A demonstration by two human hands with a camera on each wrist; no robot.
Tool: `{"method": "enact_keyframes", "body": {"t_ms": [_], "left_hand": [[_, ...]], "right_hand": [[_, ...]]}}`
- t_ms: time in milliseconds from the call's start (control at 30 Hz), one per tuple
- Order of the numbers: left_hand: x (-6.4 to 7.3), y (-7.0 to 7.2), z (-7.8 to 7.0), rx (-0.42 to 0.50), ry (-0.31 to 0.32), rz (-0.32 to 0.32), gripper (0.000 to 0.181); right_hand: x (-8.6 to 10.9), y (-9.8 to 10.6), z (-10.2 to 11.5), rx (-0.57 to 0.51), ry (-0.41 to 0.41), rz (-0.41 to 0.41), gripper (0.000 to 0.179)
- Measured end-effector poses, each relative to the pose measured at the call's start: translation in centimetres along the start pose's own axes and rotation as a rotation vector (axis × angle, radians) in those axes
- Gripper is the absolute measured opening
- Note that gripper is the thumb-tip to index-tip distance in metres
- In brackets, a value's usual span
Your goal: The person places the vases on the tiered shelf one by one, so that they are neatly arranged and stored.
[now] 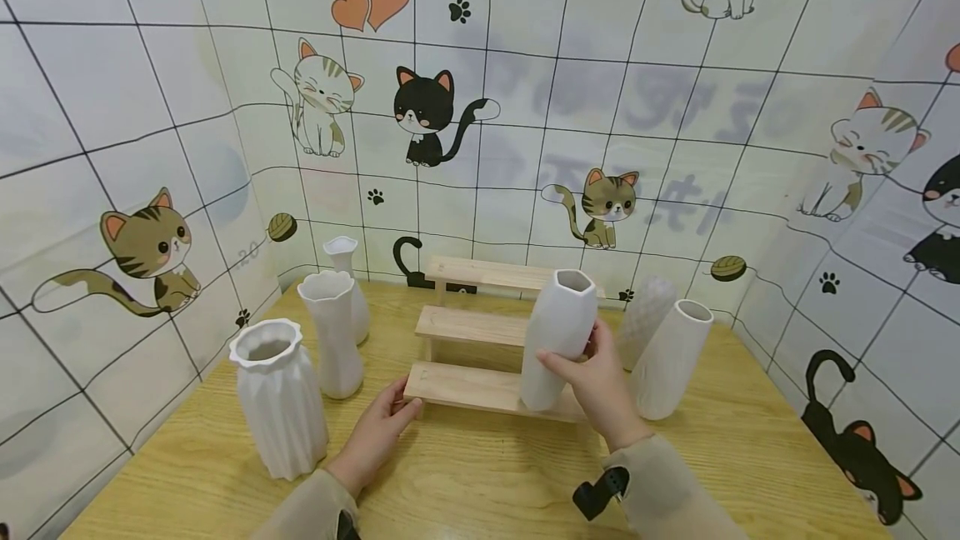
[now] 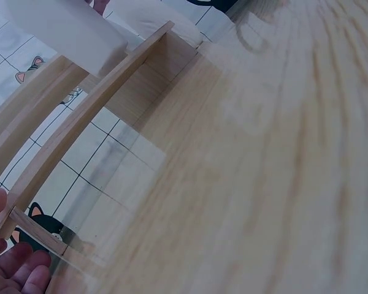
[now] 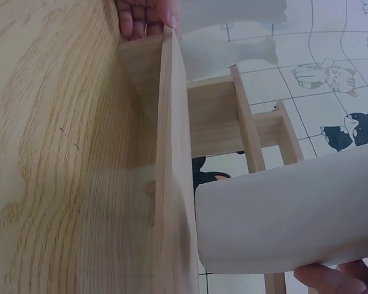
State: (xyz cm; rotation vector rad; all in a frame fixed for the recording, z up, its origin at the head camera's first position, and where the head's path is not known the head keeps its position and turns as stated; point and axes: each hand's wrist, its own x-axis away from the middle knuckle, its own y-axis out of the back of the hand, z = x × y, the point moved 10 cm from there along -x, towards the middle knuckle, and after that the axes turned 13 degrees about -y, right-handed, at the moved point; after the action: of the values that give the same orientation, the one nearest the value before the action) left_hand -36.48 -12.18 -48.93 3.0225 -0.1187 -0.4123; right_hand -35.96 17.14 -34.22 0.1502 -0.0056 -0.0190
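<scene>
My right hand (image 1: 600,382) grips a white faceted vase (image 1: 558,332), thumb on its near side and fingers behind. The vase leans a little, its base at the right part of the lowest step of a three-step wooden stand (image 1: 472,386). Whether the base fully rests there I cannot tell. In the right wrist view the vase (image 3: 288,214) lies close against that step. My left hand (image 1: 378,432) holds the left end of the lowest step, between thumb and fingers. In the left wrist view its curled fingers (image 2: 24,266) are beside the stand's side panel.
On the left stand a ribbed white vase (image 1: 281,407), a wavy-rimmed vase (image 1: 333,340) and a narrow-necked vase (image 1: 360,307). Right of the stand are a smooth tapered vase (image 1: 671,365) and a textured vase (image 1: 645,315), partly hidden. Cat-printed sheeting (image 1: 517,107) encloses the wooden table (image 1: 450,490).
</scene>
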Motion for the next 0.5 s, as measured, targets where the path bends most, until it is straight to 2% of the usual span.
{"method": "enact_keyframes", "body": {"t_ms": [500], "left_hand": [[0.01,-0.05,-0.02,-0.004,-0.006,0.001,0.075]], "right_hand": [[-0.69,-0.22,-0.62,-0.018,-0.019,-0.019,0.086]]}}
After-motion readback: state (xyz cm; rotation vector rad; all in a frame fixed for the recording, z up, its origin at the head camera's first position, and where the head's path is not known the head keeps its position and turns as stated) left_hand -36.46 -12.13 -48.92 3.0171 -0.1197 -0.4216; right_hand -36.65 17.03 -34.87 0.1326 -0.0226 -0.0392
